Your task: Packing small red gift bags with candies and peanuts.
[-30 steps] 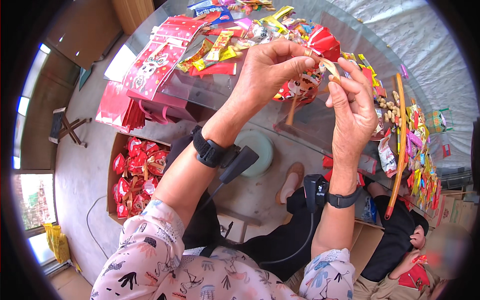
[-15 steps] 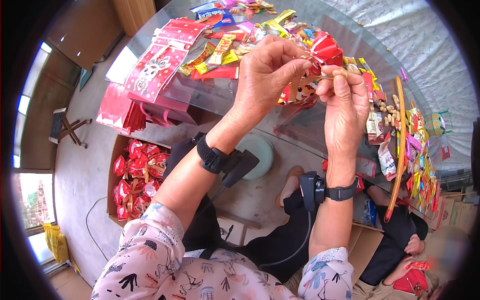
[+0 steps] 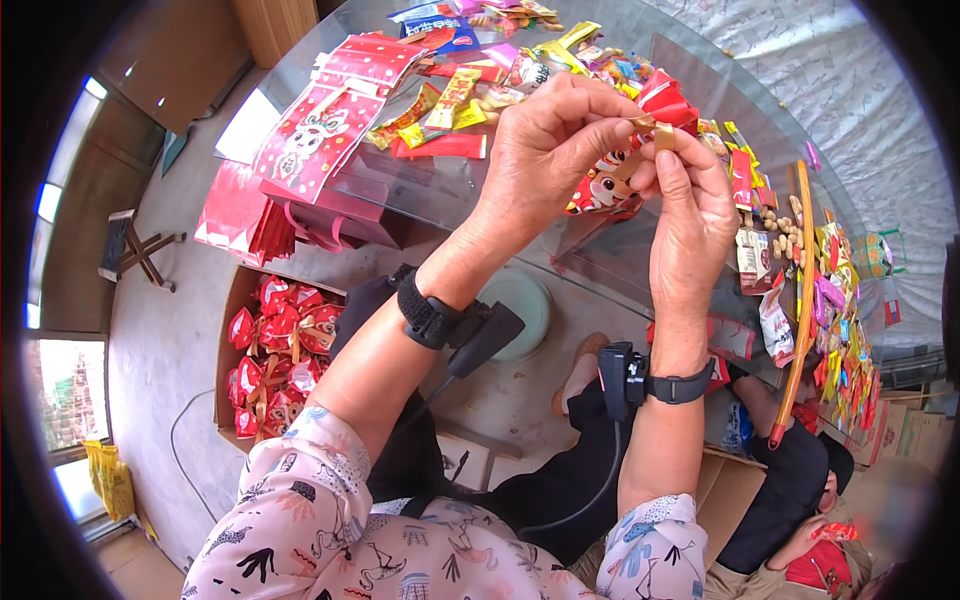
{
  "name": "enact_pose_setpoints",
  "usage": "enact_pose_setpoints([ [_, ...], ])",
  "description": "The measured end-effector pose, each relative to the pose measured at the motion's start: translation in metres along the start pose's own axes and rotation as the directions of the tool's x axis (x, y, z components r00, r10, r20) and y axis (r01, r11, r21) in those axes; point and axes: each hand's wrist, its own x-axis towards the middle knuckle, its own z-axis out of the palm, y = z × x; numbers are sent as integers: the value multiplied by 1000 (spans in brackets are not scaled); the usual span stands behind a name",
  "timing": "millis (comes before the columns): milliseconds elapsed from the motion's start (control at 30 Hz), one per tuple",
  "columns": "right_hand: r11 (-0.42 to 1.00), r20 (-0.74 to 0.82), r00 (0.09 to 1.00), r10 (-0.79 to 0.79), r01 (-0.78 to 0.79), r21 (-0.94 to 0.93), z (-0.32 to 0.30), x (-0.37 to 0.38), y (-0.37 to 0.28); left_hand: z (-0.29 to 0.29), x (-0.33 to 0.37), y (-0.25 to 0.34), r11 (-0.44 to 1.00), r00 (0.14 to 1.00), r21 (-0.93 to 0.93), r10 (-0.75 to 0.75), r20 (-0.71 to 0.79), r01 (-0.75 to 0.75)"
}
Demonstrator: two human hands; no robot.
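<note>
A red treat bag (image 3: 608, 192) with a cartoon figure hangs above the glass table, its red gathered top (image 3: 668, 100) fanning out behind my fingers. My left hand (image 3: 545, 150) is closed in a pinch at the bag's neck, on a narrow gold ribbon (image 3: 664, 136). From the other side my right hand (image 3: 690, 205) pinches the same ribbon between thumb and forefinger. The ribbon's strip shows between the fingertips; its part around the neck is mostly hidden by my fingers.
Flat red printed bags (image 3: 318, 135) and wrapped snacks (image 3: 455, 100) lie on the glass table (image 3: 420, 190). An orange stick (image 3: 803, 290) lies by peanuts (image 3: 788, 232) and sweets at right. Below left, a cardboard box (image 3: 226, 385) holds filled red bags. Another person's hand (image 3: 800, 538) is at lower right.
My hands have come closer together at the bag's neck, the left shifting slightly right. The ribbon strip now stands up between my fingertips, and the bag's top has tilted right.
</note>
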Motion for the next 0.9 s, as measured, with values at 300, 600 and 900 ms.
enact_pose_setpoints([
  [300, 1000, -2, 1000, 24, -24, -8, 2, -2, 1, 4, 0, 2, 993, 997, 91, 72, 34, -75],
  [600, 1000, 27, 1000, 15, -15, -11, 0, -1, 6, 13, -3, 0, 959, 982, 228, 140, 129, -167],
  [900, 998, 12, 999, 46, -47, 33, 4, -4, 2, 12, -3, 1, 946, 978, 250, 186, 97, -205],
])
